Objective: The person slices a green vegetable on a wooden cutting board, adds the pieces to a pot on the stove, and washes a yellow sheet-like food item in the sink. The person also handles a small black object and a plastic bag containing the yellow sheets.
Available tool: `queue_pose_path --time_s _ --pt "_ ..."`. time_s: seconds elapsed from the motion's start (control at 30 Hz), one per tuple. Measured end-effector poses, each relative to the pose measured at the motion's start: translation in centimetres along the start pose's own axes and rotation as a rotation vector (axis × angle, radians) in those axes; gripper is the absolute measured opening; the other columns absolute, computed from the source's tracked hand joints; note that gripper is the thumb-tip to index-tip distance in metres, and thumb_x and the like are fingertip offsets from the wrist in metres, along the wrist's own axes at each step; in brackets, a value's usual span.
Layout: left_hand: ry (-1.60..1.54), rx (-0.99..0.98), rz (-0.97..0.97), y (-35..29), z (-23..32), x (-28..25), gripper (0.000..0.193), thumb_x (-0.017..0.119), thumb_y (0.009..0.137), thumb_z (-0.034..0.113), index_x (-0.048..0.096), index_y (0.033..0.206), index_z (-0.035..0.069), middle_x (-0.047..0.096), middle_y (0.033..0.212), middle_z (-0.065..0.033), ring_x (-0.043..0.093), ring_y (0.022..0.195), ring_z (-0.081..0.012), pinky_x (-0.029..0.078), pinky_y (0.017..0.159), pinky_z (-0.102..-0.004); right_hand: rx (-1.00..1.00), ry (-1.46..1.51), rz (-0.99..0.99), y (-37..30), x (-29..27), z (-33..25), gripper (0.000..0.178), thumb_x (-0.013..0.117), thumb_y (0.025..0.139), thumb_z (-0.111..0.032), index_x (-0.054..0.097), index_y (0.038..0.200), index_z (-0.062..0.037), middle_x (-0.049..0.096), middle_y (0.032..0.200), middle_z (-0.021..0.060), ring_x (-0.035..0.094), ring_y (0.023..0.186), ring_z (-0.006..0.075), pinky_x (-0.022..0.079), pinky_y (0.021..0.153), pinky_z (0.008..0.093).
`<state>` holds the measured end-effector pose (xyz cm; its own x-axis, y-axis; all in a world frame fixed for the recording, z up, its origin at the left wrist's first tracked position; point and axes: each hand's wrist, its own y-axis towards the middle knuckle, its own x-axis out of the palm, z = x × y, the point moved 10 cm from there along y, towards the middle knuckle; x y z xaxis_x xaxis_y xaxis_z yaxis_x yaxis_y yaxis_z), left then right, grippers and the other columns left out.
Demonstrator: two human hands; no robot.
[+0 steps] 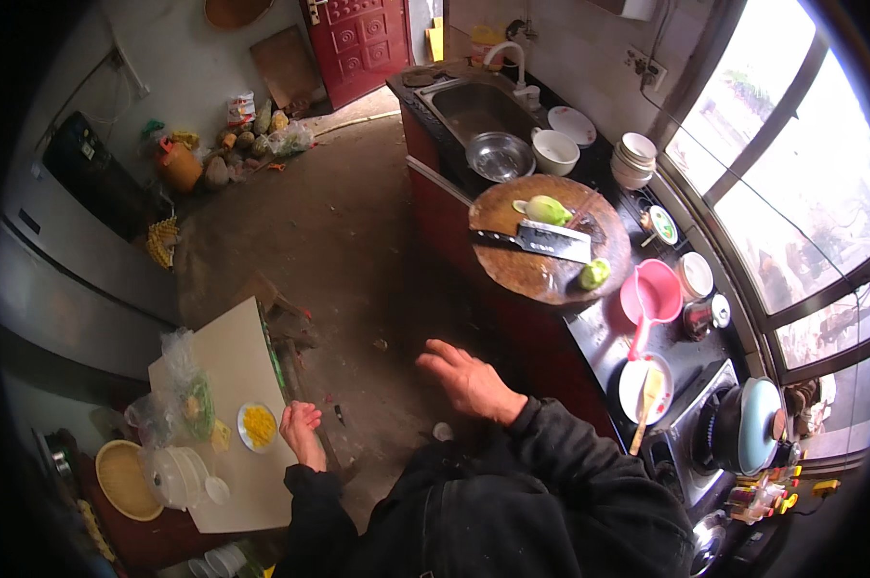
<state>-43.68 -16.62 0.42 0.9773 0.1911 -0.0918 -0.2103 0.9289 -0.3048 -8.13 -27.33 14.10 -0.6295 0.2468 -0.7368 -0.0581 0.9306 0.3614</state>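
Note:
My right hand (475, 382) is held over the floor in front of my body, fingers stretched out, with nothing in it. My left hand (303, 435) hangs at the edge of the light-topped table (237, 361), its fingers loosely bent and empty. Right beside it stands a white plate (272, 444) of yellow shredded food (259, 424); whether they touch I cannot tell. On the counter to the right, a round wooden chopping board (507, 275) bears a cleaver (551, 241), a pale green vegetable (548, 210) and a smaller green piece (594, 274).
A pink dipper (654, 289), a plate (632, 390) with a wooden spatula (651, 390) and a lidded pot (761, 424) line the right counter. Beyond the board are a metal basin (500, 156) and the sink (478, 108). The left table holds plastic bags (180, 385) and white bowls (177, 477).

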Motion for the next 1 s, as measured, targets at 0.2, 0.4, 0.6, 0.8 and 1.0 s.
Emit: queue_pose_path --time_s 0.2,0.4,0.6,0.8,1.0 --pt "-0.087 -0.016 -0.093 9.1 3.5 6.6 0.040 0.048 0.103 0.038 0.063 0.099 0.001 0.069 0.088 -0.0111 0.066 0.074 -0.0192 0.051 0.068 -0.0295 0.387 0.246 0.099 11.3 -0.8 12.1 0.032 0.061 0.088 -0.005 0.061 0.120 -0.0099 0.069 0.080 0.0073 0.069 0.074 0.0214 0.054 0.069 0.0343" --pt "-0.053 0.032 -0.419 20.8 9.9 24.1 0.047 0.045 0.105 0.042 0.063 0.103 -0.002 0.069 0.087 -0.0127 0.066 0.071 -0.0180 0.052 0.066 -0.0291 0.805 0.745 0.594 16.3 -5.4 32.0 0.020 0.061 0.095 -0.012 0.061 0.112 -0.0036 0.065 0.081 0.0039 0.065 0.064 0.0134 0.051 0.054 0.0268" --pt "0.258 -0.021 -0.767 29.3 14.8 42.2 0.025 0.052 0.104 0.023 0.062 0.112 0.002 0.068 0.092 -0.0098 0.066 0.073 -0.0152 0.052 0.064 -0.0261 0.901 1.087 1.204 15.0 -11.3 48.5 0.025 0.062 0.089 -0.001 0.057 0.114 -0.0027 0.062 0.085 0.0061 0.062 0.063 0.0155 0.048 0.050 0.0270" --pt "0.278 -0.042 -0.939 32.9 17.4 54.7 0.021 0.052 0.103 0.019 0.063 0.110 0.003 0.068 0.091 -0.0095 0.066 0.073 -0.0146 0.051 0.064 -0.0252 1.266 0.785 1.433 8.0 -15.7 60.9 0.036 0.062 0.089 -0.006 0.049 0.120 0.0064 0.061 0.091 0.0180 0.065 0.066 0.0240 0.055 0.051 0.0343" --pt "0.447 -0.042 -1.218 32.6 16.1 68.2 0.019 0.058 0.100 0.021 0.065 0.106 0.004 0.068 0.089 -0.0076 0.065 0.072 -0.0117 0.051 0.064 -0.0249 1.525 0.875 1.317 2.9 -12.6 69.0 0.044 0.054 0.088 -0.014 0.051 0.119 0.0172 0.062 0.098 0.0240 0.069 0.073 0.0427 0.062 0.062 0.0501"
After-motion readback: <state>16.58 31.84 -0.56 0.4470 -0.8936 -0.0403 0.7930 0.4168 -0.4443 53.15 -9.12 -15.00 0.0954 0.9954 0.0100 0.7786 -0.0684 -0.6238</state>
